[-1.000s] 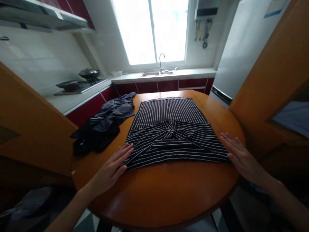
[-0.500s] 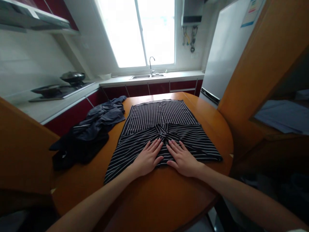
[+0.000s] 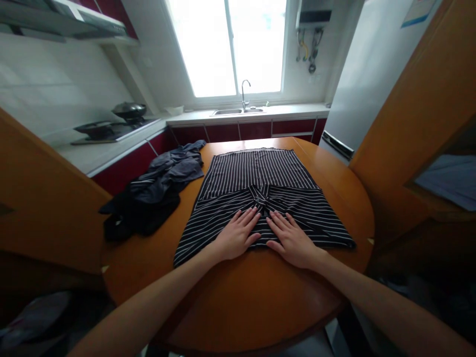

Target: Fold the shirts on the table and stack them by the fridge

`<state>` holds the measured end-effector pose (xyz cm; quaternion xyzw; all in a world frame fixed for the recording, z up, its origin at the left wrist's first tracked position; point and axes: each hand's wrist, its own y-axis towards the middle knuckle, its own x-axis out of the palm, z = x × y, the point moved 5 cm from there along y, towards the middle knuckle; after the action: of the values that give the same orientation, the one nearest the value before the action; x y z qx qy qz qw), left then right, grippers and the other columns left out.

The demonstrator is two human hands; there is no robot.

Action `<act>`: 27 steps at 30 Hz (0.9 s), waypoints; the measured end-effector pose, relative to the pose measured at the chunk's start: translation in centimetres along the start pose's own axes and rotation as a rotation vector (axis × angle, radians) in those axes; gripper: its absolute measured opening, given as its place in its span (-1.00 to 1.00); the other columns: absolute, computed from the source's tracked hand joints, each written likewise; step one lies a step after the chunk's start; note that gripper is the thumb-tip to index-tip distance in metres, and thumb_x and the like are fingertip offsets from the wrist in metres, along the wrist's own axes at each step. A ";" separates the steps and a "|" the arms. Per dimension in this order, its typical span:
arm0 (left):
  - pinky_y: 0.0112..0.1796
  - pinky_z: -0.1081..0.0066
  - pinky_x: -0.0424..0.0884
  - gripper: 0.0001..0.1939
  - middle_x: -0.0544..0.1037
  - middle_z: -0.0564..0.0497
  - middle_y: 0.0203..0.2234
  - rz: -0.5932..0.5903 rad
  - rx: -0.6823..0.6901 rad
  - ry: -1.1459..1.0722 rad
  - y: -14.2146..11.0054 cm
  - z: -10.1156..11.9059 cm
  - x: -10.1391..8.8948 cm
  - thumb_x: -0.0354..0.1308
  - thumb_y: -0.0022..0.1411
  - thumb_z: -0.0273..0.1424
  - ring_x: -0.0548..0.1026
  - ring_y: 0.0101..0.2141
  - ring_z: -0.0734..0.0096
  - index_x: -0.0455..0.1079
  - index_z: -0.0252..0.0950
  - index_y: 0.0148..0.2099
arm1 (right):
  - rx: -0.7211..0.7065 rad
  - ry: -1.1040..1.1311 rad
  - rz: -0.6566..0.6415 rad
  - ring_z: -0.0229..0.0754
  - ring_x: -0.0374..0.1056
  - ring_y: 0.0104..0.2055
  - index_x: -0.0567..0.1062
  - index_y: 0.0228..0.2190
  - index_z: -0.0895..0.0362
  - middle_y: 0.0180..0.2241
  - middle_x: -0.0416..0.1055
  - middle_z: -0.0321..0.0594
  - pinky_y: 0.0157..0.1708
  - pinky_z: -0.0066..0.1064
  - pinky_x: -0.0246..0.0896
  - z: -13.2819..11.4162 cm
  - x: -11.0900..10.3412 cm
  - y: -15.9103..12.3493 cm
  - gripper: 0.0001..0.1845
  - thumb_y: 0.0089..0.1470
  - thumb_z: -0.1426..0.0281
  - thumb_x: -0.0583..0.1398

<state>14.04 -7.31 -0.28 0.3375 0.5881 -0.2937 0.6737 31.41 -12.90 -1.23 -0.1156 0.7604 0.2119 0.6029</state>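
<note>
A black shirt with white stripes lies spread on the round wooden table. Its near part, with the collar, is folded over toward the far part, and the stripes there run across. My left hand rests palm down on the folded part, fingers stretched out, just below the collar. Flat on the same part, a little to the right, lies my right hand with its fingers out. A narrow strip of cloth shows between the two hands. Neither hand grips the cloth.
Dark crumpled clothes lie at the table's left edge. Wooden panels stand on both sides. Beyond the table are a counter with a sink, a stove with pans and a fridge.
The camera view has shifted, so the whole scene sits further right and slightly higher. Both hands stay flat on the shirt in nearly the same place.
</note>
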 end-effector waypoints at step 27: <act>0.37 0.12 -0.18 -0.30 -0.09 -0.14 0.45 -0.011 0.213 -0.079 -0.6 4.8 -1.3 -0.13 0.51 -0.13 -0.16 0.43 0.23 -0.22 -0.32 0.51 | -0.070 0.010 0.179 -0.08 -0.32 0.48 -0.09 0.41 0.28 0.43 -0.10 -0.02 0.41 -0.07 -0.18 -1.6 -0.7 -1.3 -0.31 0.37 0.34 -0.06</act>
<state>16.29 -11.50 1.34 0.3922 0.5284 -0.3713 0.6551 30.79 -14.84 -0.46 -0.0693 0.7627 0.2906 0.5736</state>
